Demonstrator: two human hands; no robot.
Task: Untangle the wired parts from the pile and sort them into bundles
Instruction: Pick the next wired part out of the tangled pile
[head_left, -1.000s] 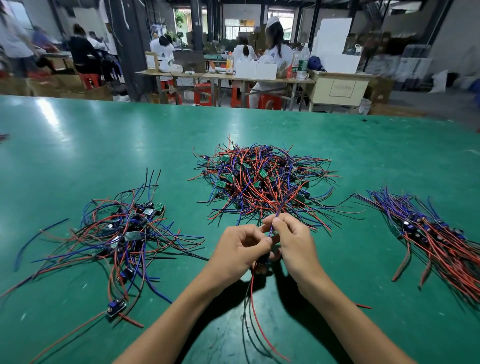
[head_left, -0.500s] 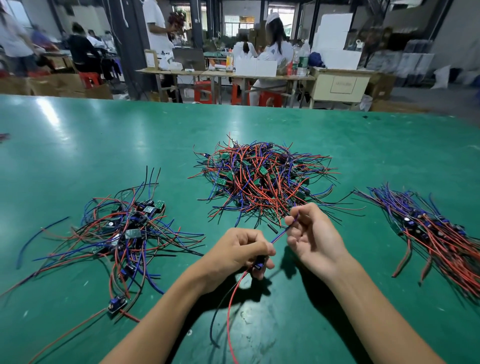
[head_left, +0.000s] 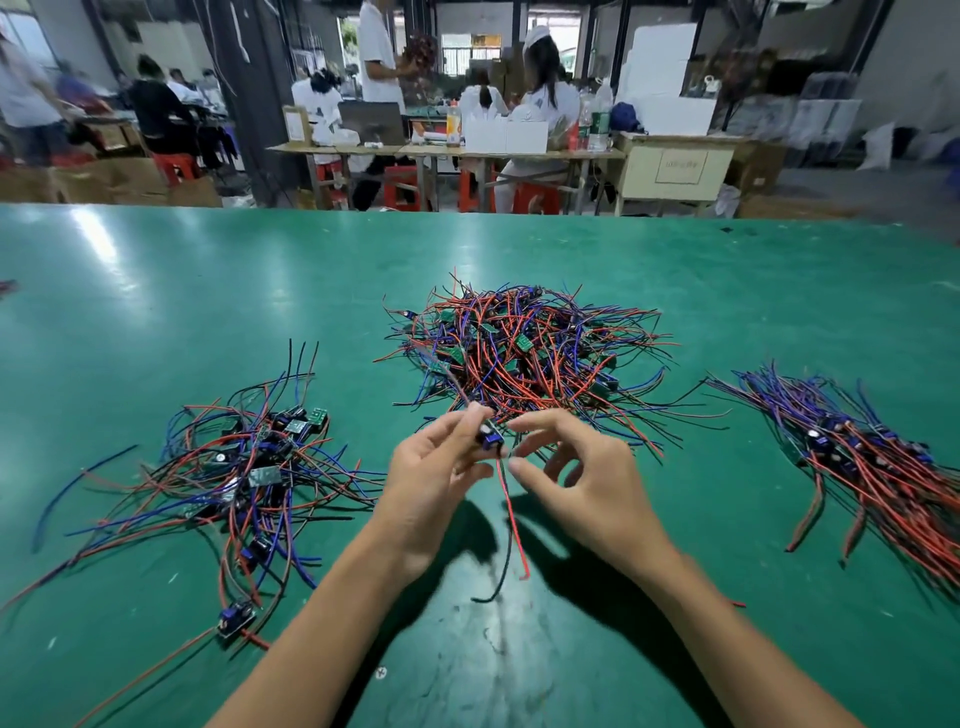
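Holding: left hand (head_left: 434, 480) pinches a wired part (head_left: 489, 438) by its small blue body, raised above the tabletop (head_left: 156, 312) near the middle of the near edge.
Wires: one red and one black lead hang from the wired part toward the near edge.
Right hand (head_left: 584, 480): fingers apart and loosely curved, gripping nothing, index fingertip just beside the part.
Tangled pile (head_left: 524, 353): tabletop centre, directly beyond both hands.
Loose heap (head_left: 234, 467): toward the left edge, wires spread out.
Sorted bundle (head_left: 872, 457): toward the right edge, wires lying roughly parallel.
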